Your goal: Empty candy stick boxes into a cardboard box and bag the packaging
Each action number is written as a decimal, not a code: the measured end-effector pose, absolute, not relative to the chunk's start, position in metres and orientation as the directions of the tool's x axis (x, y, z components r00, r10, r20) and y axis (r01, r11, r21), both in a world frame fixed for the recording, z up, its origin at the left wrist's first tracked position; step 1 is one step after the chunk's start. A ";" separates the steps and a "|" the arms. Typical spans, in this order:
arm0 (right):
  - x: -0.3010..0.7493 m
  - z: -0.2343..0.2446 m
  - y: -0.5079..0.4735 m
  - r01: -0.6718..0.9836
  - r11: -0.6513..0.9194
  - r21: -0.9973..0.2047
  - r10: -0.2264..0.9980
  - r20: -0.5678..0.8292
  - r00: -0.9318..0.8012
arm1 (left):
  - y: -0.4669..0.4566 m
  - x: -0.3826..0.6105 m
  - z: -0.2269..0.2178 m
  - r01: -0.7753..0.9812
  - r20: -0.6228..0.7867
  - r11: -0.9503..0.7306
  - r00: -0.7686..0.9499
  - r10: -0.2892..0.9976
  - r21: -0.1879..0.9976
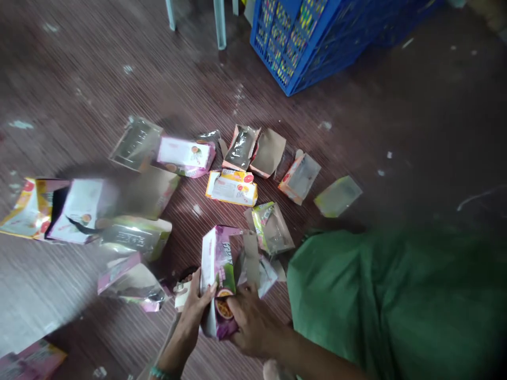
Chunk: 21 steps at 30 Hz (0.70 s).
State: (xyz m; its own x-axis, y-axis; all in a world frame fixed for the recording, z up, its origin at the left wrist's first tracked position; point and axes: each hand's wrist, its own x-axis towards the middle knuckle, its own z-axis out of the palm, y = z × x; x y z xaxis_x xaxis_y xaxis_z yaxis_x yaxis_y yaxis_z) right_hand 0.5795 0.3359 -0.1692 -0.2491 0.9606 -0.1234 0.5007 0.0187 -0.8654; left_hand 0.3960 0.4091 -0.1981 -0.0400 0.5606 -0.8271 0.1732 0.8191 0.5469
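A purple and white carton (216, 258) with fruit pictures is held between my two hands above the floor. My left hand (195, 306) is closed on its left edge, thumb on the front face. On the lower right side, my right hand (253, 319) grips the carton near the passion fruit picture; some of its fingers are hidden. A torn grey-brown flap (251, 258) stands off the carton's right side, with crumpled clear plastic (267, 274) beside it. Just behind lies a green carton with a clear window (273, 227).
Several opened cartons lie around on the brown floor, among them a yellow and white one (232, 187) and a purple and white one (186, 155). A blue crate (312, 58) stands at the back near pale stool legs (219, 24). Green cloth (380, 301) covers the right foreground.
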 end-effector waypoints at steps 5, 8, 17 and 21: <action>0.579 -0.174 0.378 0.443 0.050 -0.895 0.960 -0.080 -0.269 | 0.430 0.390 -0.183 0.166 -0.805 0.821 -0.166 0.569 0.546; 0.571 -0.188 0.393 0.487 0.127 -0.864 0.903 -0.102 -0.416 | 0.433 0.389 -0.183 0.197 -0.747 0.775 -0.206 0.632 0.601; 0.566 -0.211 0.398 0.605 0.093 -0.791 0.993 0.122 0.006 | 0.448 0.384 -0.166 0.178 -0.691 0.771 -0.355 0.630 0.612; 0.646 -0.277 0.429 0.376 -0.862 -0.339 0.501 -0.462 0.732 | 0.451 0.393 -0.160 0.050 -0.697 0.795 -0.450 0.558 0.604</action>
State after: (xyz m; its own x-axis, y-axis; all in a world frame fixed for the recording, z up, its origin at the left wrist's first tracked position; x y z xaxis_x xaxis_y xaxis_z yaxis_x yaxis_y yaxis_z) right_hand 0.6458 0.4288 -0.2766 0.7320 0.5009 -0.4619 0.3762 -0.8623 -0.3389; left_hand 0.3925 0.4507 -0.1600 -0.4500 0.5584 -0.6969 0.0505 0.7950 0.6044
